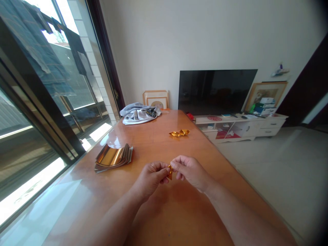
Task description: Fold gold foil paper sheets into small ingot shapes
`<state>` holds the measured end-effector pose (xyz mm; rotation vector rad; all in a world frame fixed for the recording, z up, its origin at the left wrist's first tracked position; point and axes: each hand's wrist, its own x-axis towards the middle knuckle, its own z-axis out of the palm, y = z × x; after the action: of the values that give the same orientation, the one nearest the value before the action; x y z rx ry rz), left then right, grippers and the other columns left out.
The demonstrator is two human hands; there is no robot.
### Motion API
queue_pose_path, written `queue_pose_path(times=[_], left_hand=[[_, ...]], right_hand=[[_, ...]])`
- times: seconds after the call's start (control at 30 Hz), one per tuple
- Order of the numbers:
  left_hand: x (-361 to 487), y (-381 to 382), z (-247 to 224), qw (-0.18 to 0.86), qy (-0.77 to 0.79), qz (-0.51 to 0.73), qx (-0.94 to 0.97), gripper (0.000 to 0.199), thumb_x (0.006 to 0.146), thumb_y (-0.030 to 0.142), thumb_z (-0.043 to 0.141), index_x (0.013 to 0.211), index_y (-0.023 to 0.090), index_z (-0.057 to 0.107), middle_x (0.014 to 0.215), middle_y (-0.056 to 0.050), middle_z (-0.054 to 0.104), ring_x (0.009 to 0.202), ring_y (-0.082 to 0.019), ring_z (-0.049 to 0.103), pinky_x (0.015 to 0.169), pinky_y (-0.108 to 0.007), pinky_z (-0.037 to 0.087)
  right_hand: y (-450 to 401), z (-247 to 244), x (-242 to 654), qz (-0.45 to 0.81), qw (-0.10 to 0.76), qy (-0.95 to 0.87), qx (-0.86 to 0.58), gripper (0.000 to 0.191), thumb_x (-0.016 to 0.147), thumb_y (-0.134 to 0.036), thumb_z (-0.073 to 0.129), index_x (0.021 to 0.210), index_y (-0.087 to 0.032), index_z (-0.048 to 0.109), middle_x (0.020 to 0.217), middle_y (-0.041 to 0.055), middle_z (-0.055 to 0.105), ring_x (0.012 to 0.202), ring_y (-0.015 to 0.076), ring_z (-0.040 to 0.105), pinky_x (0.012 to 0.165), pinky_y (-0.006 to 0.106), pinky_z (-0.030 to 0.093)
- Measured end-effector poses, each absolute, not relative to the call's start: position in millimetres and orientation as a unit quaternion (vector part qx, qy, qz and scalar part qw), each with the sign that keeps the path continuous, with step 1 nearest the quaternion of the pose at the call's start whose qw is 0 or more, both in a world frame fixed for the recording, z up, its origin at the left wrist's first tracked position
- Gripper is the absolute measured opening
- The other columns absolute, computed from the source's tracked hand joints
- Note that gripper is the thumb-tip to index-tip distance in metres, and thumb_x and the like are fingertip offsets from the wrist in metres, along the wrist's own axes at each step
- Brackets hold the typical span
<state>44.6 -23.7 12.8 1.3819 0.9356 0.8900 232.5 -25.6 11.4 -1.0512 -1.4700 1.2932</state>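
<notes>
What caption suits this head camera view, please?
Left hand and right hand pinch a small folded gold foil paper above a glossy wooden table, near a stack of foil sheets.

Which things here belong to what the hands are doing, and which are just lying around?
Part of the work: left hand, right hand, folded gold foil piece, stack of foil sheets, folded gold pieces.
Lying about: grey cloth, framed picture, television.

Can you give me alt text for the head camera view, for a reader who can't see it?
The left hand and right hand pinch a small folded piece of gold foil paper above a glossy wooden table. A stack of gold foil sheets lies to the left, with folded gold pieces farther ahead.
</notes>
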Motion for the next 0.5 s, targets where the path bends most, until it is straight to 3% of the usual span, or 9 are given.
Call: queue_pose_path(times=[0.13,0.3,0.5], left_hand=[[45,-24,15,0.566,0.407,0.368,0.616,0.027,0.085,0.040,0.068,0.083,0.013,0.072,0.076,-0.005,0.069,0.059,-0.011,0.051,0.057,-0.022,0.038],[43,-19,10,0.521,0.414,0.373,0.646,0.021,0.082,0.036,0.070,0.083,0.016,0.075,0.083,-0.006,0.073,0.078,-0.018,0.062,0.072,-0.026,0.044],[37,-14,1,0.431,0.471,0.362,0.679,0.020,0.082,0.035,0.067,0.081,0.017,0.075,0.076,-0.003,0.072,0.069,-0.016,0.059,0.064,-0.025,0.039]], right_hand=[[-26,9,231,0.442,0.447,-0.648,-0.431,0.031,0.091,-0.047,0.061,0.080,-0.019,0.063,0.067,-0.0008,0.064,0.063,0.0128,0.057,0.064,0.026,0.044],[-21,8,237,0.429,0.468,-0.638,-0.436,0.031,0.092,-0.048,0.057,0.078,-0.020,0.062,0.066,-0.0008,0.064,0.063,0.0140,0.058,0.066,0.027,0.045],[-19,10,242,0.447,0.461,-0.612,-0.462,0.033,0.089,-0.051,0.061,0.083,-0.019,0.064,0.067,-0.0005,0.064,0.061,0.0136,0.057,0.061,0.026,0.042]])
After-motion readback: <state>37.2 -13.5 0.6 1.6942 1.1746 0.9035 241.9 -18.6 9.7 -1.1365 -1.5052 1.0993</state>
